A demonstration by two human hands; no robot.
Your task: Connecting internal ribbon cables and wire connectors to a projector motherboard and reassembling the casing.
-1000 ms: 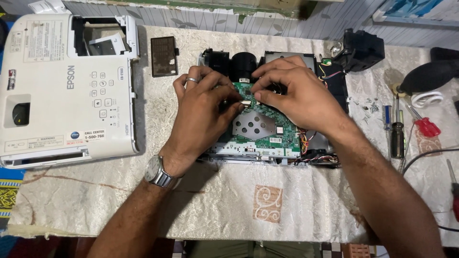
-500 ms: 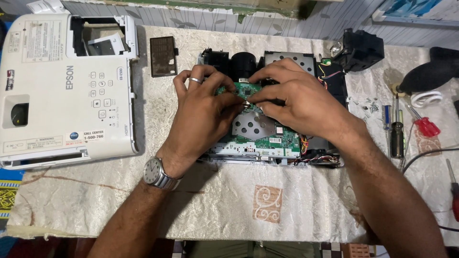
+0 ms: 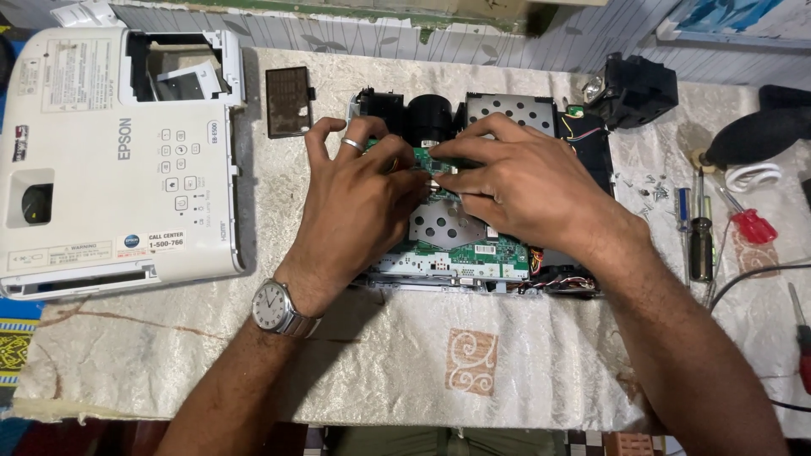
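Note:
An opened projector chassis (image 3: pixel 473 253) lies in the middle of the table, its green circuit board (image 3: pixel 494 252) and perforated metal shield (image 3: pixel 441 221) showing. My left hand (image 3: pixel 355 207), with a ring and a wristwatch, rests on the board's left side, fingers bent toward the black lens block (image 3: pixel 429 118). My right hand (image 3: pixel 524 190) lies over the board's right side. Fingertips of both hands meet on a small green board (image 3: pixel 429 159) just below the lens and pinch it.
The white projector top cover (image 3: pixel 118 160) lies at the left, with a small dark panel (image 3: pixel 289 101) beside it. At the right are screwdrivers (image 3: pixel 699 241), loose screws (image 3: pixel 652 190), a black fan part (image 3: pixel 635 89), a black blower (image 3: pixel 756 135) and cables. A patterned cloth (image 3: pixel 422 355) covers the table.
Both hands have shifted up the board toward the lens, and the small green board between the fingertips has moved up with them.

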